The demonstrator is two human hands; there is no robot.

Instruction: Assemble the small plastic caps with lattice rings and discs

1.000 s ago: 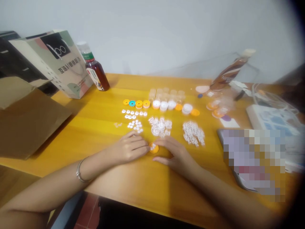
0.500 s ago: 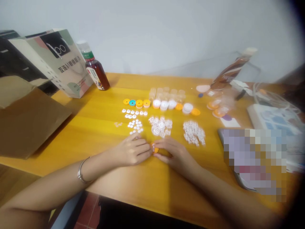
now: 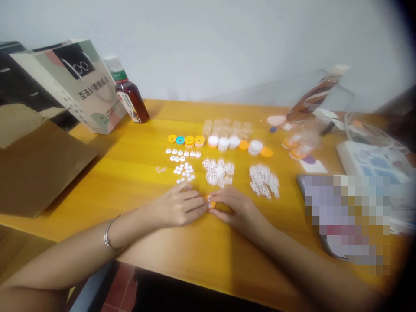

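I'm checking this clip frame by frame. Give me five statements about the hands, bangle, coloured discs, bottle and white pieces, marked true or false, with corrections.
1. The left hand and right hand meet at a small rounded orange plastic piece. True.
2. The silver metal bangle circles the right wrist. False: the bangle is on the left wrist.
3. A round turquoise plastic disc sits between round yellow plastic discs. True.
4. The dark red-brown bottle with a white cap lies flat on its side. False: the bottle stands on its base beside the printed paper bag.
5. Two separate clusters of white openwork plastic pieces lie on the wooden table. True.
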